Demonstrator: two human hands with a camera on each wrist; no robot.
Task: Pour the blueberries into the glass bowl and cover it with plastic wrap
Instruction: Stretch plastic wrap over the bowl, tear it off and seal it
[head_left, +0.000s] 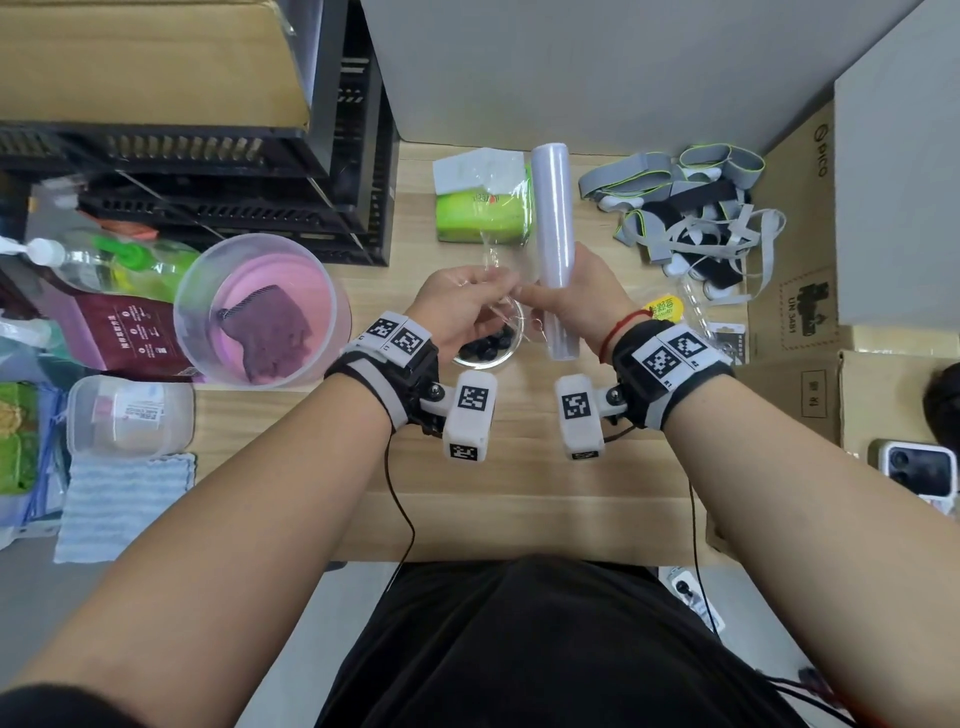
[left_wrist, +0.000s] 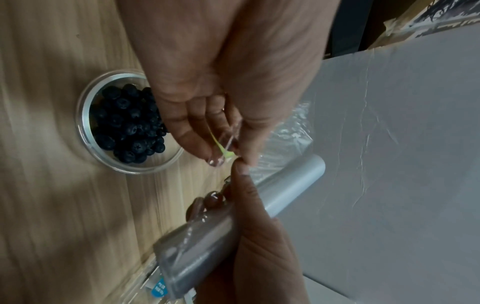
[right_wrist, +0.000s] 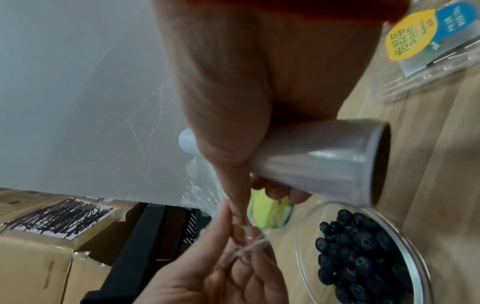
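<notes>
Right hand (head_left: 574, 291): it holds the plastic wrap roll (head_left: 553, 244), with the fingers curled under the tube and the thumb lying along its side. In the right wrist view the thumb tip reaches down to the fingers of the other hand.
Left hand (head_left: 457, 306): it pinches the loose edge of the film (head_left: 498, 249) between the thumb and the fingertips (left_wrist: 215, 161). The film is bunched and wrinkled at this place.
Plastic wrap roll: it is lifted above the table (head_left: 519, 493), with its near end just right of the bowl and its far end pointing away from the person. A stretch of clear film goes from the roll to the left hand.
Glass bowl (head_left: 511, 353): it stands on the wooden table, under and between the two hands. No film lies on its rim yet.
Blueberries (left_wrist: 130, 125): they are inside the glass bowl, in a heap that covers its bottom.
Blueberry box (right_wrist: 441, 45): a clear plastic box with a yellow and blue label lies on the table, right of the right wrist. Whether something is left inside it, the pictures do not show.
Tissue pack (head_left: 480, 208): green and white, at the far side of the table, seen partly through the film.
Round tub (head_left: 260, 312): a translucent tub stands to the left of the bowl, with a purple cloth inside.
Straps (head_left: 691, 208): a pile of grey and black straps lies at the far right of the table.
</notes>
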